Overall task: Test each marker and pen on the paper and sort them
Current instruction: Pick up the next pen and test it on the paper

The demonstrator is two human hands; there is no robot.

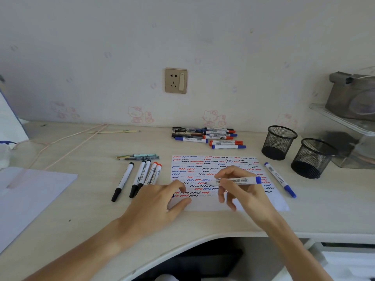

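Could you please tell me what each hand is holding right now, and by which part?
The right hand pinches a blue marker near its tip end. The left hand rests on the paper, holding nothing visible.

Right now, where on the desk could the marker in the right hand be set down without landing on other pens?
Bare desk shows between the test paper and the lone blue marker, and between the pen pile and the mesh cups. Left of the paper is crowded: black and red markers lie close together beside the left hand.

Head view looks forward and down, near the desk (101, 199); edges perhaps warped.
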